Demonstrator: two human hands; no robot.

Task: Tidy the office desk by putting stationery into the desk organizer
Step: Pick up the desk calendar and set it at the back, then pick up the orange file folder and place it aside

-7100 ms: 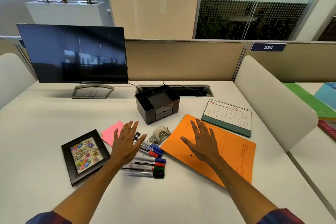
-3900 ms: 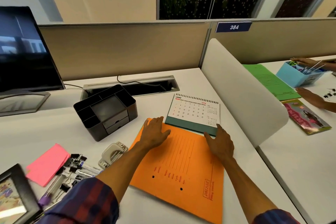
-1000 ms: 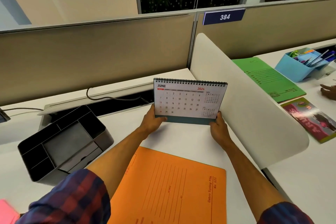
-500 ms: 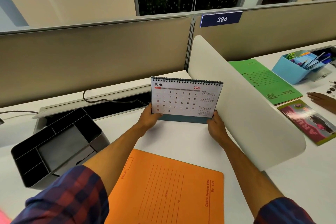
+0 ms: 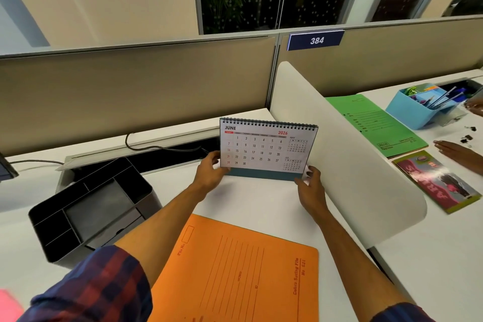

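The desk calendar (image 5: pixel 266 148), lying flat beside the orange file folder (image 5: pixel 243 269) seconds ago, now stands upright at the back of the white desk (image 5: pixel 251 206). Left to right: the black desk organizer (image 5: pixel 88 209) sits empty; the left hand (image 5: pixel 209 174) pinches the calendar's lower left corner; the right hand (image 5: pixel 309 187) grips its lower right corner.

On the white desk (image 5: pixel 251 206) there is one spiral-bound June desk calendar (image 5: pixel 266 148), one black plastic compartmented desk organizer (image 5: pixel 88 212) and one orange card file folder (image 5: pixel 243 269). The neighbouring desk carries one green folder (image 5: pixel 376 123), one light-blue organizer box (image 5: pixel 423 107) and one colourful magazine (image 5: pixel 439 180).
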